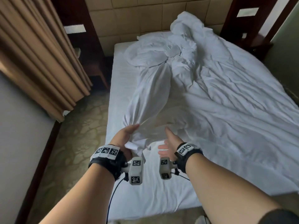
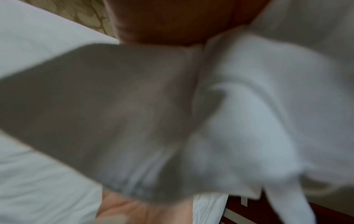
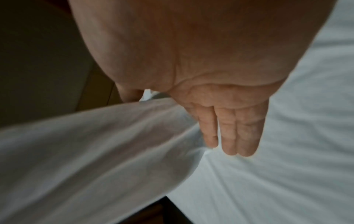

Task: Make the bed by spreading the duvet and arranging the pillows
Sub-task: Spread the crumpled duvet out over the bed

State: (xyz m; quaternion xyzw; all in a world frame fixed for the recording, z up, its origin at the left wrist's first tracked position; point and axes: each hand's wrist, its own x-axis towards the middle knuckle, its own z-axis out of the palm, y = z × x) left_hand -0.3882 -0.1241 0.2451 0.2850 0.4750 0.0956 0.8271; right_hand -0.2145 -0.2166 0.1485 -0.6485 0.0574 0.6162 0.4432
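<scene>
A white duvet (image 1: 218, 88) lies crumpled across the bed, bunched high at the headboard end. One corner of it is drawn out toward me in a taut ridge (image 1: 150, 97). My left hand (image 1: 127, 139) grips that gathered corner above the mattress (image 1: 123, 65); the left wrist view shows only blurred duvet cloth (image 2: 249, 113) under the palm. My right hand (image 1: 168, 143) hovers just right of the corner with straight fingers (image 3: 229, 133), holding nothing, beside the raised fabric (image 3: 95, 144). A pillow-like bulge (image 1: 145, 52) sits under the heap near the headboard.
A tan padded headboard (image 1: 145, 18) backs the bed. Brown curtains (image 1: 37, 50) hang at the left, with a dark wooden nightstand (image 1: 95, 68) beside them. Patterned carpet (image 1: 77, 136) runs along the bed's left side. Dark wood panels (image 1: 246, 21) stand at the right.
</scene>
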